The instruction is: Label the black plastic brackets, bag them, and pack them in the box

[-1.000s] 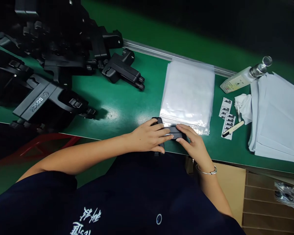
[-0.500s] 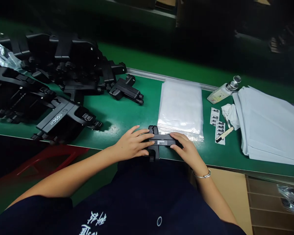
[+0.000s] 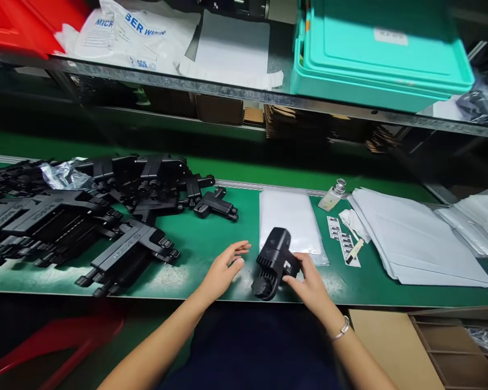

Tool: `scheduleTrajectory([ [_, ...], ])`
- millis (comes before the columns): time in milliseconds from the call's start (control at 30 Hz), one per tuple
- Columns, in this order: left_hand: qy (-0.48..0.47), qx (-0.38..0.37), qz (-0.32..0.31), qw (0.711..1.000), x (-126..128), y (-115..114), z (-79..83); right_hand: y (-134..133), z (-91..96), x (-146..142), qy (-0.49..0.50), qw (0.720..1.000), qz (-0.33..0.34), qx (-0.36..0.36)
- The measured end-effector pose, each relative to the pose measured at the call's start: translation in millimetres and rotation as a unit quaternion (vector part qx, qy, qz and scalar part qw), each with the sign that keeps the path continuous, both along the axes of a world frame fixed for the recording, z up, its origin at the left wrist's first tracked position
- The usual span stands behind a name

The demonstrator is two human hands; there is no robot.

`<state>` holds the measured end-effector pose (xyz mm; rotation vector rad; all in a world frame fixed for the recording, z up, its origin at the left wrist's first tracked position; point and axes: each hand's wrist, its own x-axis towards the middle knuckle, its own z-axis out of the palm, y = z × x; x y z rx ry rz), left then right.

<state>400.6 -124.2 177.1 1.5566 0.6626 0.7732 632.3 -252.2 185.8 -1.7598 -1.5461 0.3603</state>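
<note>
My right hand grips a black plastic clamp-like part by its bar, tilted up over the near edge of the green bench. A round ridged knob shows at the part's lower end. To the left of it, my left hand is off the part, holding nothing, its fingers apart. Just behind the part lies a stack of clear plastic bags. A similar black part rests on the bench farther left, and a larger black one marked BOSCH lies nearer the edge.
Many black parts are heaped at the left. To the right are a small bottle, label strips, a cutter knife and white sheets. A shelf above holds a turquoise box. A red stool stands below left.
The left hand has let go of the black part and moved a little left. My right hand has turned the part upward. The view has tipped up, bringing the shelf into sight.
</note>
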Motion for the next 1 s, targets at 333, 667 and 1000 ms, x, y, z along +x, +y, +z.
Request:
scheduleTrajectory([
  [333, 0.057, 0.013, -0.088, 0.994, 64.1, -7.3, 50.3, -16.1, 32.2, 18.3, -0.176, 0.973, -0.014, 0.147],
  [667, 0.09, 0.095, -0.09, 0.987, 91.1, -11.9, 68.6, -22.2, -18.1, 56.4, 0.463, 0.884, -0.034, 0.053],
  [1000, 0.098, 0.103, -0.215, 0.966, 106.1, -27.9, 72.6, -6.3, -9.7, 36.5, 0.517, 0.855, -0.038, 0.006],
])
